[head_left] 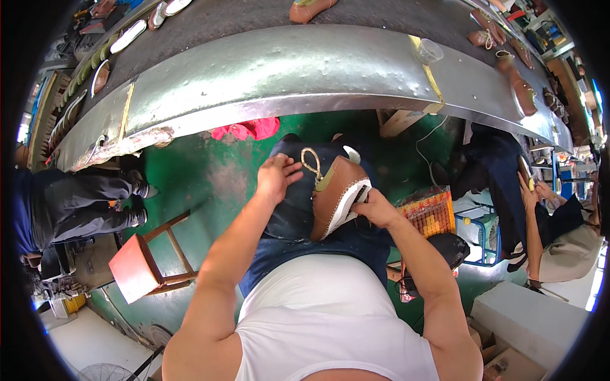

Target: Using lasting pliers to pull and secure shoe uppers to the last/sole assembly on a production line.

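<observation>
A brown moccasin-style shoe [333,197] rests over my lap, tilted, with pale stitching along its edge and a white sole partly turned toward my right hand. A beige lace loop [311,160] stands out from its far left side. My right hand [379,208] is closed on the shoe at its sole side; some dark thing shows by the thumb, too small to make out. My left hand [277,178] is raised just left of the lace loop, apart from the shoe. Its fingers are loosely bent and spread, with nothing visible in them.
A metal-edged conveyor bench [273,66] carrying several shoes curves across ahead. A clear cup [430,51] sits on its edge. Beneath lies a red cloth [248,129]. A red-seated stool [135,267] stands left. Other people work at both sides, with a person's hand [529,192] at right.
</observation>
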A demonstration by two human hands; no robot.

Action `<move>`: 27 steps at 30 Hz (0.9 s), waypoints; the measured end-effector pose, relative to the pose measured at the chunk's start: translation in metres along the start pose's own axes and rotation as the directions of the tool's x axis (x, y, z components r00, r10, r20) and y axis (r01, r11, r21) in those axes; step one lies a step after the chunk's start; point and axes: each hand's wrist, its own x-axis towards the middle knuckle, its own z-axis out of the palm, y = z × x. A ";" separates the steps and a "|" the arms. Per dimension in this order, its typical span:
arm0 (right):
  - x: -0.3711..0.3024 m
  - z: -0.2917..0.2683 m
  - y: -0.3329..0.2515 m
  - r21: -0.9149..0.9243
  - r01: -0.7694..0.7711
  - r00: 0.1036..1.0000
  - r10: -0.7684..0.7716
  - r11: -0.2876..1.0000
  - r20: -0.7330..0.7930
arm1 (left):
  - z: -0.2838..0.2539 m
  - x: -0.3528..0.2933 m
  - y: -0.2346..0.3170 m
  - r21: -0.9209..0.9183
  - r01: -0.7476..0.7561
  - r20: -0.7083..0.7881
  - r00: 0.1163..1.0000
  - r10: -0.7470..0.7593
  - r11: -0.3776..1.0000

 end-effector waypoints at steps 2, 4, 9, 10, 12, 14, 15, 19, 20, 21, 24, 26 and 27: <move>0.002 0.003 0.000 -0.054 0.053 0.996 -0.057 0.997 -0.070 | 0.011 -0.035 -0.010 0.409 -0.200 0.175 0.975 0.138 0.890; -0.002 0.020 -0.020 0.073 0.050 0.987 -0.038 0.996 -0.159 | 0.015 -0.077 -0.023 0.671 -0.617 0.555 0.786 0.273 0.412; 0.011 0.043 -0.034 -0.011 -0.070 0.957 0.065 0.997 -0.281 | 0.028 -0.079 -0.030 0.750 -0.424 0.419 0.898 0.130 0.508; 0.010 0.042 -0.027 -0.009 -0.075 0.957 0.070 0.997 -0.282 | 0.024 -0.075 -0.032 0.779 -0.271 0.324 0.946 0.008 0.566; 0.013 0.041 -0.014 -0.055 -0.053 0.954 0.034 0.997 -0.297 | 0.012 -0.066 -0.034 0.731 -0.309 0.375 0.927 0.020 0.608; 0.010 0.030 -0.015 -0.067 -0.065 0.965 0.046 0.996 -0.260 | 0.005 -0.059 -0.035 0.600 -0.203 0.451 0.885 -0.117 0.774; 0.011 0.024 -0.016 -0.101 -0.068 0.977 0.046 0.993 -0.206 | 0.002 -0.052 -0.037 0.619 -0.222 0.465 0.876 -0.124 0.754; 0.011 0.021 -0.019 -0.135 -0.099 0.978 0.072 0.986 -0.195 | 0.021 -0.063 -0.001 0.853 -0.457 0.503 0.850 -0.158 0.252; 0.010 0.022 -0.023 -0.184 -0.115 0.975 0.075 0.976 -0.210 | 0.021 -0.063 -0.001 0.844 -0.478 0.519 0.843 -0.145 0.243; 0.009 0.022 -0.023 -0.183 -0.117 0.975 0.078 0.976 -0.208 | 0.019 -0.065 0.000 0.835 -0.498 0.534 0.835 -0.131 0.234; 0.008 0.022 -0.023 -0.207 -0.149 0.975 0.109 0.967 -0.192 | 0.001 -0.049 0.001 0.594 -0.034 0.588 0.700 -0.406 0.803; 0.009 0.020 -0.024 -0.333 -0.239 0.955 0.159 0.912 -0.250 | -0.001 -0.044 0.002 0.592 0.072 0.552 0.690 -0.468 0.803; 0.009 0.020 -0.033 -0.358 -0.253 0.959 0.184 0.899 -0.216 | 0.001 -0.043 0.005 0.563 0.127 0.554 0.675 -0.487 0.816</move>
